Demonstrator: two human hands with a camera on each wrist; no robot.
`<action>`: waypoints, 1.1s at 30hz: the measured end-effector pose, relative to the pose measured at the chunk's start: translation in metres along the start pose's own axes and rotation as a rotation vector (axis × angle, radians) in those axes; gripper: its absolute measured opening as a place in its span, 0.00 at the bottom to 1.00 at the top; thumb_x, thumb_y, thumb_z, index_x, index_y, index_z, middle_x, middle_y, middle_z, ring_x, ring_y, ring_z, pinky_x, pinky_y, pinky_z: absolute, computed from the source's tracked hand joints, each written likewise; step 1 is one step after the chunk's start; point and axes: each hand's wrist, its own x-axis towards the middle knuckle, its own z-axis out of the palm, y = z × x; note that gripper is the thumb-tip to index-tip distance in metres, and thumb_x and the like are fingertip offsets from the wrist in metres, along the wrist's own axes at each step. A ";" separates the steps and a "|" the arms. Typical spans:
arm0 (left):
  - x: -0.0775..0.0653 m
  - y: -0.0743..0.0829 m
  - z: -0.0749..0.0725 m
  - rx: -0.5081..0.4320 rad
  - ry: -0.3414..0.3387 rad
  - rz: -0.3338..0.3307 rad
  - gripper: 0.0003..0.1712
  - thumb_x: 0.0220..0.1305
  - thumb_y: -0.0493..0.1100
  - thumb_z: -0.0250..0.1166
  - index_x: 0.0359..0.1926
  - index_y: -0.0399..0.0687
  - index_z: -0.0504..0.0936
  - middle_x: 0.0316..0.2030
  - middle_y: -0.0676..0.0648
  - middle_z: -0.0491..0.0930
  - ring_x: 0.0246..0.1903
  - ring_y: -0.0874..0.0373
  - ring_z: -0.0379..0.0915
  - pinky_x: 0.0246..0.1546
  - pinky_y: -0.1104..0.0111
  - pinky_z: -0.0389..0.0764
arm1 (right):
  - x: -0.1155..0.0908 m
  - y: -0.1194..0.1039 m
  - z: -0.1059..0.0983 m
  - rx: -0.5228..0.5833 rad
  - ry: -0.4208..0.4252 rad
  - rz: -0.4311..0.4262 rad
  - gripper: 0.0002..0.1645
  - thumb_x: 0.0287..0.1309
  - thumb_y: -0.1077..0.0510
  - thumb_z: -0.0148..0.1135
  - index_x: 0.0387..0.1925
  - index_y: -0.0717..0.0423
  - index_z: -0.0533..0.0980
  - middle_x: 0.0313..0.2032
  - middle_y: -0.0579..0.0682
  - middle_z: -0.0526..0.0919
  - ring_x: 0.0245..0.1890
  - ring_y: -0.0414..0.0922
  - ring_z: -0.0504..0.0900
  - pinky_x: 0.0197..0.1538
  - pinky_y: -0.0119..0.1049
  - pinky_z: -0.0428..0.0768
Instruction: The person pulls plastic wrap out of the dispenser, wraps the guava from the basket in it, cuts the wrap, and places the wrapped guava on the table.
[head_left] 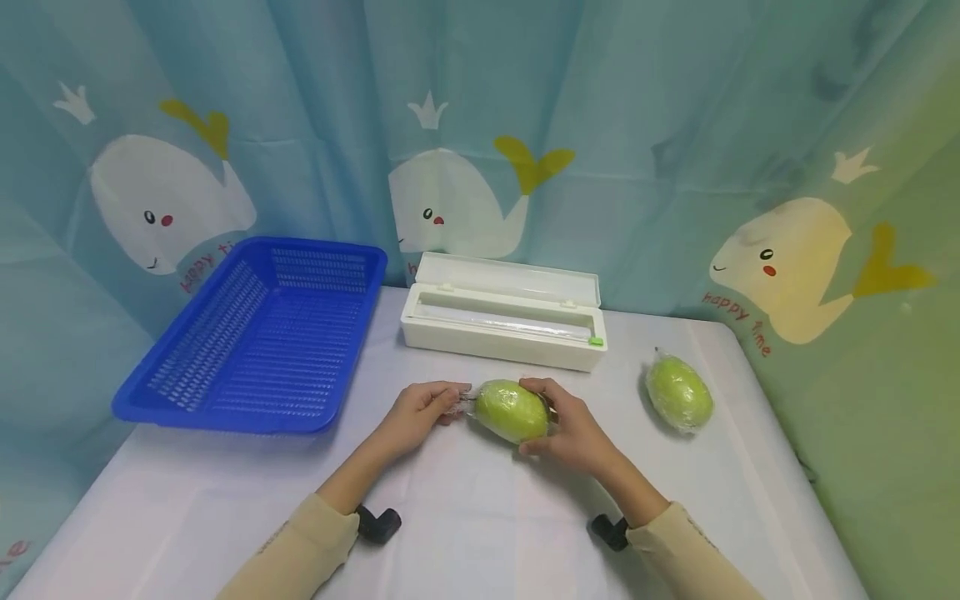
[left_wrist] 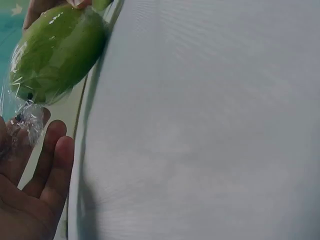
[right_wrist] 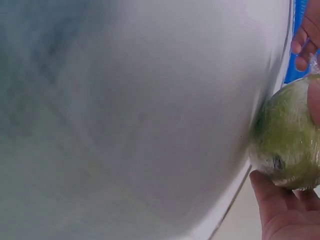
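A green oval fruit (head_left: 512,411), wrapped in shiny cling film, is between the two hands just above the white table. My left hand (head_left: 422,415) pinches the gathered tail of film (left_wrist: 31,122) at the fruit's stem end, thumb against fingers. Around the other end, my right hand (head_left: 572,429) grips the fruit with its thumb on the near side and fingers on the far side. A dark scar shows on that rounded end in the right wrist view. To the right lies a second wrapped green fruit (head_left: 678,394), its short film tail pointing away.
Behind the hands stands a white cling film box (head_left: 498,342), its lid (head_left: 510,279) raised and a film roll (head_left: 502,321) inside. A blue plastic basket (head_left: 225,421) sits at the left. A whale-print curtain (head_left: 630,100) hangs along the table's back and sides.
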 end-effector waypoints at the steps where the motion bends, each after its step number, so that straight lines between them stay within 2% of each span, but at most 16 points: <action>1: 0.002 0.000 0.001 -0.019 0.028 0.001 0.19 0.76 0.44 0.54 0.57 0.38 0.82 0.53 0.38 0.83 0.45 0.48 0.84 0.42 0.64 0.86 | 0.000 0.001 0.000 0.006 -0.006 -0.001 0.53 0.29 0.66 0.85 0.63 0.49 0.70 0.67 0.48 0.74 0.68 0.52 0.70 0.67 0.52 0.72; 6: 0.010 -0.003 0.001 0.010 0.142 0.011 0.11 0.72 0.41 0.61 0.49 0.42 0.85 0.44 0.42 0.85 0.37 0.50 0.81 0.36 0.65 0.86 | 0.001 0.003 -0.001 0.000 -0.019 0.000 0.54 0.30 0.66 0.84 0.63 0.46 0.71 0.66 0.45 0.74 0.69 0.49 0.69 0.68 0.50 0.71; 9: 0.013 -0.007 0.004 0.068 0.187 0.015 0.06 0.67 0.39 0.66 0.43 0.45 0.85 0.38 0.46 0.85 0.33 0.55 0.81 0.34 0.68 0.85 | 0.001 0.002 -0.001 0.001 -0.018 0.004 0.54 0.29 0.66 0.84 0.64 0.46 0.71 0.66 0.45 0.75 0.69 0.50 0.69 0.68 0.51 0.71; 11: 0.014 -0.009 0.006 0.062 0.204 -0.007 0.03 0.64 0.38 0.68 0.39 0.45 0.84 0.35 0.47 0.85 0.32 0.57 0.81 0.32 0.69 0.86 | 0.001 0.003 -0.001 0.006 -0.017 0.009 0.54 0.29 0.66 0.85 0.64 0.46 0.71 0.66 0.45 0.75 0.69 0.50 0.69 0.67 0.51 0.72; 14: 0.012 -0.008 0.010 -0.024 0.211 -0.074 0.02 0.63 0.35 0.68 0.37 0.42 0.85 0.34 0.46 0.85 0.28 0.56 0.81 0.29 0.67 0.86 | 0.002 0.004 -0.001 0.026 -0.017 0.016 0.54 0.29 0.66 0.84 0.63 0.46 0.71 0.66 0.45 0.74 0.69 0.50 0.69 0.67 0.52 0.71; 17: 0.011 -0.008 0.014 -0.140 0.189 -0.142 0.07 0.66 0.34 0.65 0.43 0.36 0.85 0.37 0.42 0.85 0.29 0.55 0.82 0.30 0.65 0.87 | 0.002 0.007 0.000 0.053 -0.004 0.037 0.53 0.29 0.65 0.85 0.62 0.46 0.71 0.67 0.46 0.74 0.67 0.53 0.71 0.66 0.53 0.73; 22: 0.008 -0.006 0.026 -0.271 0.203 -0.224 0.15 0.71 0.33 0.59 0.55 0.32 0.81 0.45 0.36 0.84 0.36 0.54 0.84 0.36 0.68 0.86 | 0.002 0.009 0.000 0.126 0.027 0.093 0.53 0.31 0.66 0.85 0.63 0.48 0.70 0.70 0.48 0.70 0.63 0.59 0.76 0.60 0.52 0.79; 25: 0.004 0.000 0.037 -0.355 0.209 -0.280 0.20 0.74 0.36 0.56 0.63 0.33 0.75 0.54 0.34 0.80 0.47 0.49 0.82 0.46 0.67 0.85 | 0.002 0.007 0.001 0.126 0.052 0.106 0.52 0.33 0.63 0.85 0.63 0.49 0.69 0.69 0.50 0.70 0.62 0.60 0.76 0.58 0.51 0.80; 27: 0.002 0.007 0.045 -0.419 0.186 -0.316 0.24 0.76 0.38 0.52 0.69 0.36 0.69 0.65 0.35 0.72 0.59 0.46 0.75 0.56 0.64 0.80 | 0.002 0.006 0.002 0.113 0.071 0.115 0.52 0.34 0.61 0.85 0.63 0.49 0.69 0.69 0.50 0.70 0.62 0.61 0.76 0.58 0.52 0.80; 29: -0.001 0.015 0.053 -0.482 0.145 -0.345 0.28 0.77 0.40 0.48 0.74 0.39 0.60 0.74 0.39 0.59 0.71 0.45 0.61 0.66 0.60 0.71 | 0.002 0.005 0.003 0.089 0.083 0.119 0.51 0.35 0.59 0.85 0.63 0.48 0.68 0.69 0.51 0.70 0.62 0.61 0.76 0.58 0.52 0.79; 31: -0.003 0.022 0.059 -0.545 0.102 -0.348 0.32 0.78 0.41 0.45 0.77 0.41 0.51 0.78 0.43 0.46 0.76 0.46 0.45 0.71 0.55 0.63 | 0.001 0.003 0.004 0.061 0.089 0.115 0.50 0.36 0.58 0.85 0.63 0.49 0.68 0.69 0.52 0.70 0.62 0.60 0.76 0.59 0.53 0.79; 33: -0.003 0.027 0.066 -0.593 0.073 -0.337 0.36 0.77 0.40 0.45 0.79 0.43 0.42 0.79 0.44 0.37 0.78 0.47 0.34 0.74 0.53 0.54 | 0.000 -0.001 0.006 0.001 0.101 0.104 0.51 0.35 0.57 0.85 0.63 0.51 0.68 0.68 0.52 0.71 0.62 0.58 0.76 0.60 0.54 0.78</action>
